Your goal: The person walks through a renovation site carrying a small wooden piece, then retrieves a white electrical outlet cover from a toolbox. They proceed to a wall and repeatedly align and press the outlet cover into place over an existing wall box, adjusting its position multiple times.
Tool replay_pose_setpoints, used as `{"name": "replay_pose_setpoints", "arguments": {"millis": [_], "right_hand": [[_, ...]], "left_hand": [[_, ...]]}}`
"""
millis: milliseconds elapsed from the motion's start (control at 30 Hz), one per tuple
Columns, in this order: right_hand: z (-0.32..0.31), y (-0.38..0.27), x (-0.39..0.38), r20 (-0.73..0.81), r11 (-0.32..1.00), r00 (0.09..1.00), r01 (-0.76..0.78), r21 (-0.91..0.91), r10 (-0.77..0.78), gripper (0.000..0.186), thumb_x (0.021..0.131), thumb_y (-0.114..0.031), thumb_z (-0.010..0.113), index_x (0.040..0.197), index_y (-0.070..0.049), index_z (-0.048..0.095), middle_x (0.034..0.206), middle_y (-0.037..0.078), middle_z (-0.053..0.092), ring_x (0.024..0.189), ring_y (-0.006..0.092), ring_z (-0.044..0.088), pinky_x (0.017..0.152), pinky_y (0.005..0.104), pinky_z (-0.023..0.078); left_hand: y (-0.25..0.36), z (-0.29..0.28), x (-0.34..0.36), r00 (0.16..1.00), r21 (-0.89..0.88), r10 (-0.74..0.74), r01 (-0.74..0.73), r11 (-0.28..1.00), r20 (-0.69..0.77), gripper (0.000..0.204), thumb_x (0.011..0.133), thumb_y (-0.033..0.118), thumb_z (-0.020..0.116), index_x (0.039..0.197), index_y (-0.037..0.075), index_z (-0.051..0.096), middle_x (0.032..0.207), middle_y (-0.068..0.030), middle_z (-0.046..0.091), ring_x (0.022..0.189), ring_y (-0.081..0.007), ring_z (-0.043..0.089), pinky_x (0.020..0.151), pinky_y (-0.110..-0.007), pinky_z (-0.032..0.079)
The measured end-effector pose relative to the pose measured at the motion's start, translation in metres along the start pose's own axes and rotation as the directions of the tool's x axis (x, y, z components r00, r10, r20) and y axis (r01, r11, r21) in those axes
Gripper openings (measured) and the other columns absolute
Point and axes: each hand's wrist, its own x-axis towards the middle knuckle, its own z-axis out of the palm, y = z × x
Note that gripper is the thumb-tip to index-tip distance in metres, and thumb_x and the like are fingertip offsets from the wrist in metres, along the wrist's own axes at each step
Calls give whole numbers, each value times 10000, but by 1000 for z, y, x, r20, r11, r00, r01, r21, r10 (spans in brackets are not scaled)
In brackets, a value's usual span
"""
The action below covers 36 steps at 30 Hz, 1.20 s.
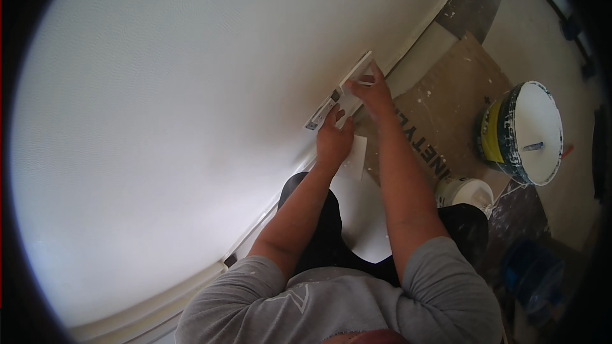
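A white rectangular wall plate (357,71), apparently an electrical cover, stands out from the white wall low down near the floor. My right hand (376,92) grips its right-hand part, with fingers and thumb curled about the edge. My left hand (335,137) is closer to me, its fingers bent and thumb opposed at the lower edge of the same fitting. Beside the left fingertips shows an uncovered part of the fitting (313,122) with small dark spots. The fingers partly hide how the pieces join.
A flat white piece (357,158) lies below my left hand. Brown paper sheeting (440,102) with white splashes covers floor to the right. On it stand a large bucket (494,130) of white material holding a tool, and a smaller white tub (451,192). A blue container (534,274) is lower right.
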Motion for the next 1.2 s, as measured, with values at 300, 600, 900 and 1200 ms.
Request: {"name": "replay_pose_setpoints", "arguments": {"millis": [300,600,900,1200], "right_hand": [[4,-21,-8,55,906,978,-206,369,199,1068,714,-224,866,1520,-62,185,1215,207,553,1054,301,615,842,420,570],[10,-22,-10,65,908,980,-200,368,190,1119,710,-222,875,1510,-125,98,1265,226,474,1143,328,543,846,453,579],[12,-19,-10,55,904,976,-217,367,212,1056,738,-210,849,1506,-115,130,1237,229,488,1138,320,545,834,442,582],[15,-24,-15,9,899,976,-205,387,218,1029,751,-218,838,1513,-104,157,1247,244,486,1139,343,548,832,456,575]], "left_hand": [[17,-13,5,976,34,197,-194,980,-90,542,882,187,632,1365,0,474,1175,-217,649,1113,-357,624,940,-428,487],[0,-13,-5,983,95,170,-162,982,-73,506,886,230,643,1330,17,527,1165,-179,667,1122,-329,624,953,-402,481],[4,-12,-2,984,84,164,-158,984,-68,519,883,244,645,1334,18,524,1181,-179,662,1123,-339,621,961,-408,477],[14,-8,12,967,147,241,-227,963,-85,562,866,226,650,1354,-10,500,1213,-210,637,1160,-348,597,994,-412,452]]}}
